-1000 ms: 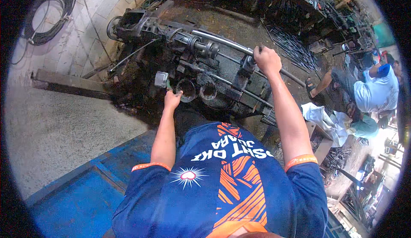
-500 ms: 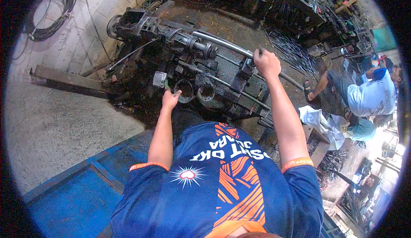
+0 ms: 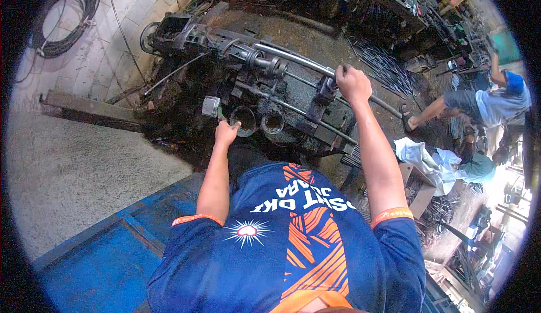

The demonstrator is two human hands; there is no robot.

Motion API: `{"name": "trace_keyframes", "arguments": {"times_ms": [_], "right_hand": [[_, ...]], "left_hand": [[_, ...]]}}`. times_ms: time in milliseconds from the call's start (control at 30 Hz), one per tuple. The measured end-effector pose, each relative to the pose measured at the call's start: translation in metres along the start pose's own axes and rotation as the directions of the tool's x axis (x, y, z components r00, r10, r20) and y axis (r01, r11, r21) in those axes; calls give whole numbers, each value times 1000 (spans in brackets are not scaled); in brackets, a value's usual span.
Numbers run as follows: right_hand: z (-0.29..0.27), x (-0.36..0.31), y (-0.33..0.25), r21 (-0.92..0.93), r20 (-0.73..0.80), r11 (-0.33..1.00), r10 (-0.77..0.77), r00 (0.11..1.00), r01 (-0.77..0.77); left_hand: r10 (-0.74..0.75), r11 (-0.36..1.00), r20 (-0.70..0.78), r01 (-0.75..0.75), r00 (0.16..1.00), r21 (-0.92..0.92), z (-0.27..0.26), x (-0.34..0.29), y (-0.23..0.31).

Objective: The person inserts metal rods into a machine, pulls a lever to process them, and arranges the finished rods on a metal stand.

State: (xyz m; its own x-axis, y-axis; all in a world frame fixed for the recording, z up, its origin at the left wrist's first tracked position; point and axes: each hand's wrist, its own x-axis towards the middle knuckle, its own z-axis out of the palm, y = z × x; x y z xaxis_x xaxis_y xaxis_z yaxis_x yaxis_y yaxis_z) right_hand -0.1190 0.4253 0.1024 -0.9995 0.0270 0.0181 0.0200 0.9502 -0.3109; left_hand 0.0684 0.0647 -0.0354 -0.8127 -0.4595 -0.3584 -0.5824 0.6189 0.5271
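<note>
A dark, greasy lathe-like machine (image 3: pixel 293 101) stands in front of me. Along its far side runs a long, shiny metal bar (image 3: pixel 293 57), slanting down to the right. My right hand (image 3: pixel 354 85) is closed round this bar, beside a dark block-shaped support (image 3: pixel 325 92). At the machine's near side my left hand (image 3: pixel 226 132) is closed next to a round handwheel (image 3: pixel 243 121); its fingers are partly hidden, so what it grips is unclear. Just beyond that hand sits a pale grey box (image 3: pixel 211 106). A second ring-shaped wheel (image 3: pixel 272 122) is further right.
Several thin metal rods (image 3: pixel 383 65) lie on the floor beyond the machine. A co-worker in a pale shirt (image 3: pixel 496 108) is at the right. White cloth (image 3: pixel 420 155) lies near my right arm. A blue metal surface (image 3: pixel 96 256) is at my lower left; coiled cable (image 3: pixel 67 17) hangs on the wall.
The co-worker on the right has shifted, with an arm now raised and the leg stretched out differently. Both my hands have stayed nearly in place, the right one still on the bar.
</note>
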Motion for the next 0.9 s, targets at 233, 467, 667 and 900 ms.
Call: {"name": "trace_keyframes", "arguments": {"times_ms": [233, 467, 667, 900], "right_hand": [[-8, 1, -3, 6, 76, 999, 31, 997, -32], [-1, 18, 13, 178, 221, 984, -62, 973, 23], [9, 23, 22, 172, 192, 985, -27, 981, -6], [-4, 16, 13, 142, 213, 990, -7, 977, -24]], "left_hand": [[21, 999, -8, -20, 1000, 36, -5, -1, 5], [59, 998, -46, -58, 997, 36, -5, -3, 5], [15, 998, -15, -14, 1000, 55, -7, -1, 3], [22, 998, 45, -24, 999, 50, -13, -3, 6]]}}
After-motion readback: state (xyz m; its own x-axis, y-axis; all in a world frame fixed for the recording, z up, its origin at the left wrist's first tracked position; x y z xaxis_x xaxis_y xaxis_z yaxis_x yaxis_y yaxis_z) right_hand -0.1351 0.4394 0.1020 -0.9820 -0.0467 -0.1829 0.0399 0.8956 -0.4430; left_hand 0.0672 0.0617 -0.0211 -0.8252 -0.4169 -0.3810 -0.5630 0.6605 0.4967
